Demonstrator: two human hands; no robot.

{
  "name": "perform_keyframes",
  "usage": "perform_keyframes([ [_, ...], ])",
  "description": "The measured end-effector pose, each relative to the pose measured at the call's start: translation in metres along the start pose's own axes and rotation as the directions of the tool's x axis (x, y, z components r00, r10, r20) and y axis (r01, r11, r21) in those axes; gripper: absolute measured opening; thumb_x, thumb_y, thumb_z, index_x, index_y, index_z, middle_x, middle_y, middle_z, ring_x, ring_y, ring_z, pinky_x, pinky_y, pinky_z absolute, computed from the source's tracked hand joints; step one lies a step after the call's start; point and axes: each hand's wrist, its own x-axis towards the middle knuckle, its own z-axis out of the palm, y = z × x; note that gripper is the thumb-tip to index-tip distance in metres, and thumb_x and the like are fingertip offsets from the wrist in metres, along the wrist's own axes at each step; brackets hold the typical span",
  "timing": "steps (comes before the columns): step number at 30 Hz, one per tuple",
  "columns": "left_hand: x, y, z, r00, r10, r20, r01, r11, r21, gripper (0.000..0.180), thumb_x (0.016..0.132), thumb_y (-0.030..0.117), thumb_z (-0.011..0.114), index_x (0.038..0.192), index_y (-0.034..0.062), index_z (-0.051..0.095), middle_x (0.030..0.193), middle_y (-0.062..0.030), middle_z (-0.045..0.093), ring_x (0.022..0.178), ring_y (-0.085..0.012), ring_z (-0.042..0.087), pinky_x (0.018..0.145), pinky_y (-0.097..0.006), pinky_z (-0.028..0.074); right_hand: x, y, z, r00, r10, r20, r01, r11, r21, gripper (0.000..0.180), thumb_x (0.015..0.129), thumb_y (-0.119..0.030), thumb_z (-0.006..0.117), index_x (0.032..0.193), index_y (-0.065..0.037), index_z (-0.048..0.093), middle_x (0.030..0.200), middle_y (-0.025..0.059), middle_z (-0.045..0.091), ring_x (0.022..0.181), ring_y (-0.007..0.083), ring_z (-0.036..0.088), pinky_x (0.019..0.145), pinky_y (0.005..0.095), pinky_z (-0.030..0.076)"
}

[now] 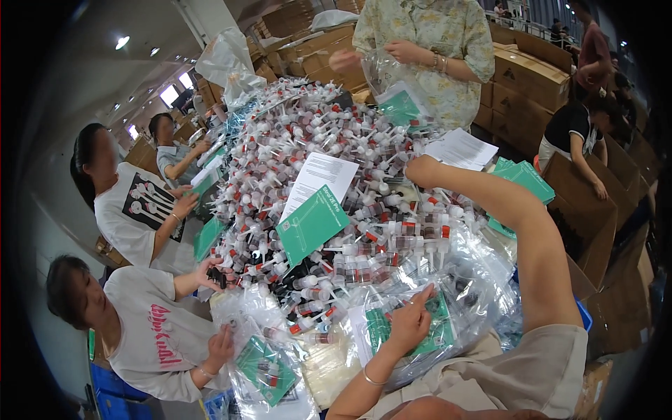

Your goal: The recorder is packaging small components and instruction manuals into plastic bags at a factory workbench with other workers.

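Note:
My left hand (410,325), a bracelet on its wrist, rests on a clear plastic bag (467,308) in front of me. Its fingers are partly curled against the bag's film. Inside the bag lies a green booklet (439,320) with a white sheet. My right arm stretches over the heap, and the right hand (423,171) is low beside a stack of white printed sheets (462,148). Its fingers are hidden from view. Below that hand spread many small clear bottles (364,267) with white nozzles and red bands.
Another green booklet (313,222) and a white leaflet (320,175) lie on the heap. Co-workers stand left and across, one holding a plastic bag (383,70). A filled bag (267,371) lies at front left. Green booklets (525,179) and an opened carton (577,203) are at right.

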Motion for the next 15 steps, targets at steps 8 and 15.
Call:
perform_keyframes([
  [8,0.000,0.001,0.000,0.998,-0.030,0.047,0.030,0.999,-0.015,0.061,0.072,-0.004,0.052,0.131,0.0069,0.045,0.105,-0.0098,0.064,0.059,-0.0243,0.059,0.053,-0.032,0.046,0.034,-0.001,0.037,0.995,-0.023,-0.102,0.014,0.995,-0.095,0.014,0.072,-0.011,0.061,0.083,-0.005,0.068,0.087,0.0123,0.068,0.079,0.0282,0.067,0.064,0.0399,0.053],
  [15,0.001,0.000,-0.001,0.999,-0.010,0.037,0.010,1.000,-0.005,0.061,0.071,-0.004,0.051,0.131,0.0058,0.044,0.104,-0.0121,0.063,0.062,-0.0261,0.060,0.054,-0.034,0.047,0.052,-0.013,0.052,0.960,0.210,-0.183,-0.211,0.977,0.012,0.016,0.074,-0.012,0.060,0.086,-0.004,0.067,0.086,0.0136,0.068,0.080,0.0284,0.067,0.063,0.0402,0.052],
])
